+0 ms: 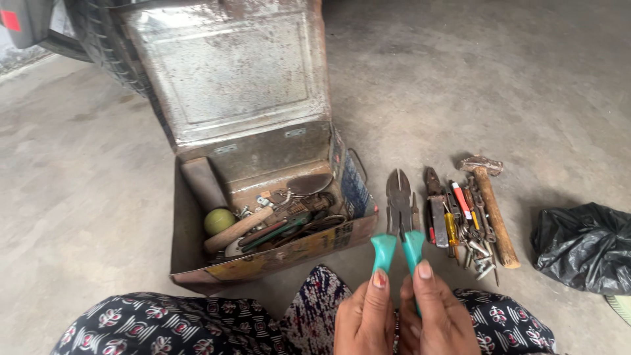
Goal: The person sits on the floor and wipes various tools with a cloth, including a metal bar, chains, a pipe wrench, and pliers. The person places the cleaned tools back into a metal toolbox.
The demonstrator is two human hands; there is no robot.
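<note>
Lap: patterned dark fabric (197, 325) w/ red-white motifs, across bottom of view.
L hand: left hand (365, 319) closed round the left teal grip, thumb laid up along it, nail painted; fingers curled under, not visible.
R hand: right hand (440, 319) closed round the right teal grip, thumb up along it, touching L hand at the base.
Held tool: pliers (399, 217), teal handles, dark metal jaws pointing away from the person, jaws look shut; held just above the floor btwn the box and the row of tools.
Floor: bare grey concrete floor (98, 197), stained in spots.
Tool row: to the R of the pliers, laid side by side: 2nd dark pliers (434, 187), yellow-handled screwdriver (451, 228), red-white handled driver (461, 200), small spanners & bolts (480, 253) in a heap.
Hammer: wooden-handled hammer (493, 207), rusty head at far end, R edge of the row.
Bag: black plastic bag (582, 246), crumpled, far R, apart from the hammer.
Box: rusty metal toolbox (263, 260), left of the pliers, open; holds a green ball (218, 220), a wooden handle (236, 230), a trowel blade & mixed tools.
Lid: lid (227, 69) stands up, tilted back.
Behind: tyre (108, 46) just behind the lid, top L.
</note>
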